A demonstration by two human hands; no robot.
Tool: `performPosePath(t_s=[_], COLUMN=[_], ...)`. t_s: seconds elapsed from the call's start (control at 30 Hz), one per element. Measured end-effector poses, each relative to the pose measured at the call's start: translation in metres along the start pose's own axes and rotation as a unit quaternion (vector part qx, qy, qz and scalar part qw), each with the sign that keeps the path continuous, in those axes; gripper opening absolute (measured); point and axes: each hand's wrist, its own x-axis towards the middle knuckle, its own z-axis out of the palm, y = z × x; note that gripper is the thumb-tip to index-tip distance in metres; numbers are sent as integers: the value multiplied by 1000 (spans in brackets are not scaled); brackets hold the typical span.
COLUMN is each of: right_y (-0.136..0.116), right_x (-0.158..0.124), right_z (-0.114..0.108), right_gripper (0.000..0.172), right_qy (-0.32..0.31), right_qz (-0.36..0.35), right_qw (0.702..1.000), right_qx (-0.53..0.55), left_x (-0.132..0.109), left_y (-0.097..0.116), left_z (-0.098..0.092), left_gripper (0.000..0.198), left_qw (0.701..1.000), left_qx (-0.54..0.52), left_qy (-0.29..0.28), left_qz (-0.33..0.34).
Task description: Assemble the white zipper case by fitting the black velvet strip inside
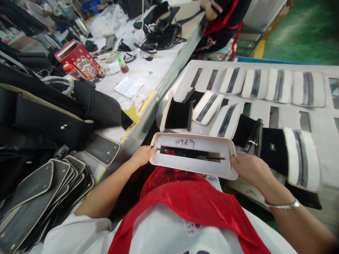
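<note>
My left hand (142,155) grips the left end of a shallow white tray-like piece (188,164), and my right hand (250,168) grips its right end. The piece has rounded corners, a raised rim, a long slot through its base and handwritten figures above the slot. Dark material and a bit of red show through the slot. It is held level in front of a red apron (201,201). Just beyond it lie white panels with dark stripes (208,107) and black pieces with straps (178,114). Some fingers are hidden behind the rim.
To the right stands a pale slotted rack (254,106) bearing several striped panels. Stacked dark panels (34,204) and black bags (50,109) lie on the left table. A phone (127,120), papers (129,87) and a glue bottle (123,66) are farther back. Another person (222,21) sits at the far end.
</note>
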Motion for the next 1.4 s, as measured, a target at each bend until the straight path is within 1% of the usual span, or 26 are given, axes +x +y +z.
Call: performPosePath(t_s=[0.13, 0.27, 0.4, 0.47, 0.57, 0.63, 0.7, 0.73, 0.83, 0.93, 1.0, 1.07, 1.1, 1.17, 1.23, 1.27, 1.3, 1.33, 1.4], right_y=[-2, 0, 2, 2, 2, 3, 5, 6, 7, 5, 6, 9, 12, 18, 24, 26, 26, 25, 18], right_x=[0, -3, -4, -3, -5, -7, -8, -9, -10, -11, -9, -7, -6, -5, -7, -9, -10, -12, -12], right_z=[0, 1, 2, 2, 1, 0, 1, 1, 2, 1, 2, 4, 6, 9, 11, 11, 10, 10, 9], right_gripper=[40, 39, 37, 36, 36, 36, 39, 40, 39, 38, 41, 45, 47, 50, 51, 52, 52, 52, 48], right_qy=[-7, -4, -7, 5, 20, 22, 20, 19, 21, 31, 30, -4, -28, -78, -113, -121, -122, -110, -53], right_qz=[20, 12, 0, -4, -2, -9, -15, -18, -25, -26, -21, -10, -2, 9, -7, -21, -31, -34, -15], right_qw=[1000, 1000, 1000, 1000, 1000, 999, 997, 996, 998, 998, 996, 986, 976, 947, 916, 906, 905, 914, 954], right_qx=[9, 17, 9, 1, 7, 36, 74, 81, 56, 46, 85, 165, 214, 310, 385, 404, 406, 388, 294], left_x=[2, -1, -3, -3, -2, 0, 4, 7, 11, 9, 7, 6, 5, 4, 4, 5, 5, 6, 6], left_y=[-1, -2, 4, 10, 13, 8, -2, -7, -17, -16, -12, -9, -9, -9, -11, -12, -13, -14, -16], left_z=[-2, -1, -5, -10, -16, -15, -11, -8, 0, 2, 1, 0, -1, -2, -2, -2, -2, -2, -3], left_gripper=[49, 50, 48, 46, 44, 45, 50, 54, 56, 53, 53, 54, 54, 53, 50, 49, 48, 48, 50], left_qw=[1000, 1000, 1000, 999, 998, 996, 995, 994, 994, 995, 996, 996, 995, 991, 987, 987, 987, 988, 988], left_qx=[4, 6, 26, 28, 25, 32, 24, 22, 1, -12, -6, -16, -29, -67, -92, -93, -89, -80, -63], left_qy=[-11, -14, -8, -19, -56, -79, -96, -102, -105, -101, -89, -84, -88, -109, -123, -125, -126, -128, -137], left_qz=[2, 10, -2, -4, 12, 15, 10, 18, 30, 11, -6, -18, -23, -33, -40, -41, -39, -34, -24])
